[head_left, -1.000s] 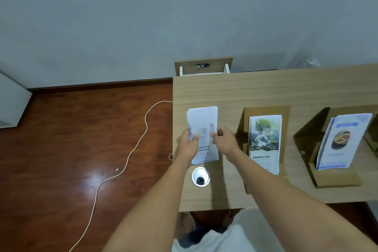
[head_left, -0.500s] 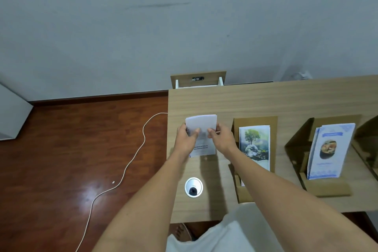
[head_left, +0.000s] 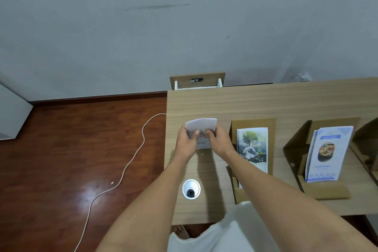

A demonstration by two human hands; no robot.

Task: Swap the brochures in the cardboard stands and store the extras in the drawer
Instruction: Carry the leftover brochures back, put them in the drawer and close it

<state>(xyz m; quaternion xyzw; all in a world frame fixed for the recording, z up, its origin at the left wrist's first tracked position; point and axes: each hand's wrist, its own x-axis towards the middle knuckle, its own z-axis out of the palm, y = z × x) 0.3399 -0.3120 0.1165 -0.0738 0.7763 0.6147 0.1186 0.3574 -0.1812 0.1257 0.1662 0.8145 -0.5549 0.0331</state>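
A stack of white brochures (head_left: 201, 126) stands tilted on the wooden desk (head_left: 266, 102), held from both sides. My left hand (head_left: 185, 145) grips its left edge and my right hand (head_left: 219, 142) its right edge. To the right, a cardboard stand (head_left: 253, 124) holds tree-and-globe brochures (head_left: 252, 147). Further right, a second cardboard stand (head_left: 294, 145) holds blue food brochures (head_left: 327, 153). Beyond the desk's far edge an open drawer (head_left: 197, 80) shows its wooden front and white sides.
A silver cable grommet (head_left: 191, 189) sits in the desk near the front edge. A white cable (head_left: 131, 159) trails over the red-brown floor on the left. A third cardboard stand (head_left: 368, 143) is cut off at the right edge. A grey wall rises behind.
Both hands have moved the white stack farther from me across the desk and tipped it more upright, so less of its face shows. The stands have not moved.
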